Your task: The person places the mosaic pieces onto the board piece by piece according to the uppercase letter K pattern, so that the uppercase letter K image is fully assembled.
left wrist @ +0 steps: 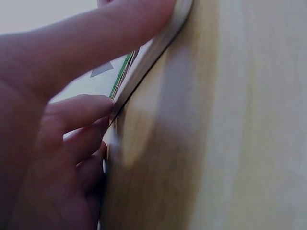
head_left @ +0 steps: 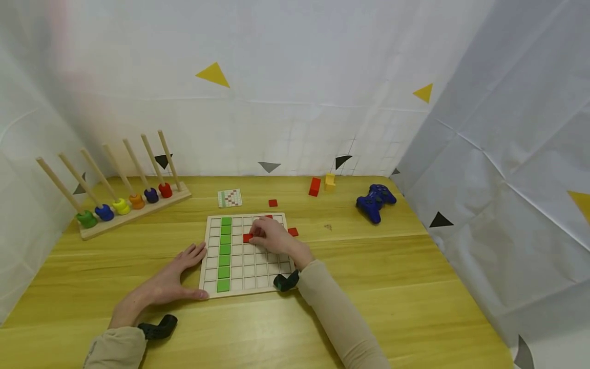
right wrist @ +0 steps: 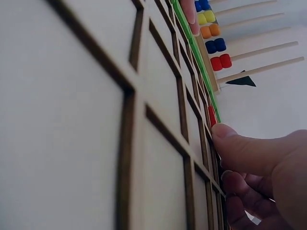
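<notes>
A white wooden grid board lies flat on the table, with a column of green tiles near its left side. My left hand rests at the board's left edge, fingers and thumb spread apart. Over the upper middle of the grid, my right hand holds a red tile at its edge with thumb and curled fingers. In the right wrist view the thumb tip is right at this red tile. Another red tile shows in the top row, partly behind the right hand.
Loose red tiles lie behind the board and at its right edge. A small pattern card lies behind it. A peg rack with coloured beads stands left. A red block, yellow block and blue game controller sit right.
</notes>
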The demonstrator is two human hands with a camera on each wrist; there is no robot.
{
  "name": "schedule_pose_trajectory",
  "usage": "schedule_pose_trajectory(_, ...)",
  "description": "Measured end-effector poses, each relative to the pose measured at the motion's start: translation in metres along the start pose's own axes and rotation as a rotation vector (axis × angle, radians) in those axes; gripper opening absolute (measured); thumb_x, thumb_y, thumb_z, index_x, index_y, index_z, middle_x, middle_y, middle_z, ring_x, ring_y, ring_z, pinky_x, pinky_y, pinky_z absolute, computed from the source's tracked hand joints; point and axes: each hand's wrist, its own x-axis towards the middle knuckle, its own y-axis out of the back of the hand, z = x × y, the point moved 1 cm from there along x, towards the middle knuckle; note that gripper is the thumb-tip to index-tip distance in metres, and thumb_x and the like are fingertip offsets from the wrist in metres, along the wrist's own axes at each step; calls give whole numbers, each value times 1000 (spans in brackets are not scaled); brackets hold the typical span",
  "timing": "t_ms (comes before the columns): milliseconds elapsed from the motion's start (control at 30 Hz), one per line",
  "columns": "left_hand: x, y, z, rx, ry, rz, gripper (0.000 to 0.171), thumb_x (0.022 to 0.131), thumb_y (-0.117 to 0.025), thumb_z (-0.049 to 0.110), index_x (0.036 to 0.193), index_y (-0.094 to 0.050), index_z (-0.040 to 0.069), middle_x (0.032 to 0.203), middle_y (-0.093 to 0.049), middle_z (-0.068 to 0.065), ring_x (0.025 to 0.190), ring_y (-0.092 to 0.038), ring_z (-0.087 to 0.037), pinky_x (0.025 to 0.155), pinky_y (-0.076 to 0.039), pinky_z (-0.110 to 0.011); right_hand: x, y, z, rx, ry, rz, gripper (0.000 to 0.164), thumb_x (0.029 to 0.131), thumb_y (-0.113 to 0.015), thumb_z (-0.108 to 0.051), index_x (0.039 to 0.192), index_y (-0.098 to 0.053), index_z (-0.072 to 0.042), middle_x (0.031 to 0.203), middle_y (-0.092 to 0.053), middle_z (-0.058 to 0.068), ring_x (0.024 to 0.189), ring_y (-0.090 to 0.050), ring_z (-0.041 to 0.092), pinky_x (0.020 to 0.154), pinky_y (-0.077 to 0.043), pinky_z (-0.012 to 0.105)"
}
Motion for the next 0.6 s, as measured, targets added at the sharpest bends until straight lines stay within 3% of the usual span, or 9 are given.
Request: schedule_pose_trajectory(600,0,0,0,0,-7,5,111,74,-82,57,158,-28,9,168,-12,-11,153,-3,-45,117,-6,-70,-2,1,-1,30,-8,0,11,95,-70,-21,101,-68,-12,99,-60,-1,84,-54,11,75,-46,21)
